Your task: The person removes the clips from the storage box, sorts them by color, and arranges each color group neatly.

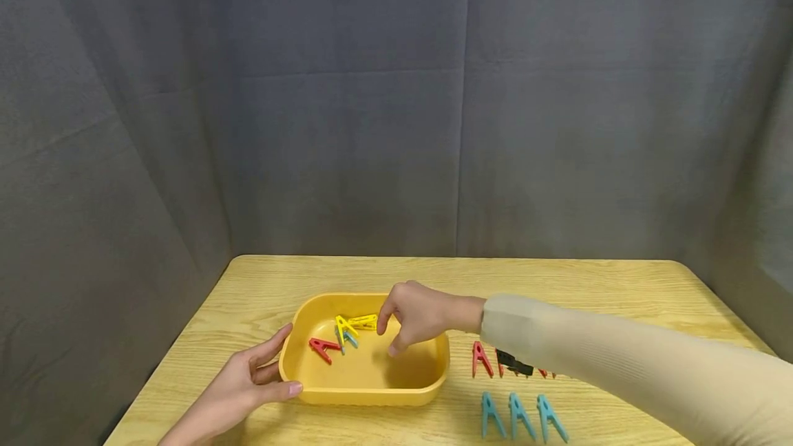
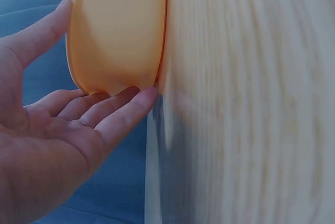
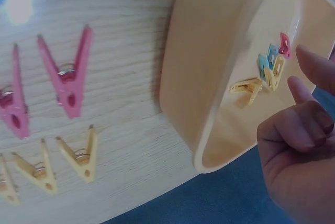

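Note:
A yellow plastic tub (image 1: 359, 396) sits on the wooden table. Inside lie a red clothespin (image 1: 323, 349), a blue clothespin (image 1: 348, 338) and yellow clothespins (image 1: 364, 322), some overlapping. My left hand (image 1: 238, 383) holds the tub's left end, with the thumb at the near corner and fingers against the side; in the left wrist view, fingertips touch the tub's wall (image 2: 120, 35). Over the right part of the tub hovers my right hand (image 1: 418, 314). Its thumb and index finger are apart with nothing between them, and the other fingers are curled.
Right of the tub lie blue clothespins (image 1: 522, 417) in a row and red clothespins (image 1: 481, 359) behind them, partly hidden by my right sleeve (image 1: 595, 343). The right wrist view also shows several yellow clothespins (image 3: 81, 156) on the table. Grey cloth (image 1: 347, 157) hangs behind the table.

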`<control>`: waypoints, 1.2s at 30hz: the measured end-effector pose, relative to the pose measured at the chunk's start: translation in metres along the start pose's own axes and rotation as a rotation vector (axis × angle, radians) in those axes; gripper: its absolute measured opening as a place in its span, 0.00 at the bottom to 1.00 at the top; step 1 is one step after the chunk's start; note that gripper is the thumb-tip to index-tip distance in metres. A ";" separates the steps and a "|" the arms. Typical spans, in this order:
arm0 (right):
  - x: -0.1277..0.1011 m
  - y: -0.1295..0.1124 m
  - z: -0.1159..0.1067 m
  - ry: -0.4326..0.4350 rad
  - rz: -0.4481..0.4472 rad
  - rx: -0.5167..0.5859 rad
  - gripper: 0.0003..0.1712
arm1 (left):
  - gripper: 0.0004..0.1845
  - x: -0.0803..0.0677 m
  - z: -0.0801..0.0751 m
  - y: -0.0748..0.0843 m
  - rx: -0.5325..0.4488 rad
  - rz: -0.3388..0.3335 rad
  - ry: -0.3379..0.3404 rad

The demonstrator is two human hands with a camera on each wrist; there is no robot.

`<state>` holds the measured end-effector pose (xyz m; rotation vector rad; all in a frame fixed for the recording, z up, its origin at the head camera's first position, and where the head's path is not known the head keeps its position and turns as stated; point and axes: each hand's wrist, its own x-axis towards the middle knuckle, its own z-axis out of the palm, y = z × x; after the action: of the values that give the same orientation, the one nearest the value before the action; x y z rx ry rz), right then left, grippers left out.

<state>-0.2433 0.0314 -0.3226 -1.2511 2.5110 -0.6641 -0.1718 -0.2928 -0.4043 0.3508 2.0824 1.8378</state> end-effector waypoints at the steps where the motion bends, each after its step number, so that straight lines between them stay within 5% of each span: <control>1: 0.004 0.001 0.000 0.004 -0.002 -0.006 0.14 | 0.52 0.000 0.000 0.000 -0.001 0.001 0.000; 23: 0.064 0.010 0.014 -0.099 0.097 -0.002 0.31 | 0.53 -0.006 0.007 0.006 0.013 -0.030 0.011; 36: 0.074 0.004 0.025 -0.108 0.216 -0.117 0.37 | 0.53 -0.007 0.009 0.005 0.004 -0.045 0.007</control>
<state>-0.2796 -0.0327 -0.3482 -1.0017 2.5766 -0.3941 -0.1615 -0.2867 -0.3996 0.2965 2.0816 1.8111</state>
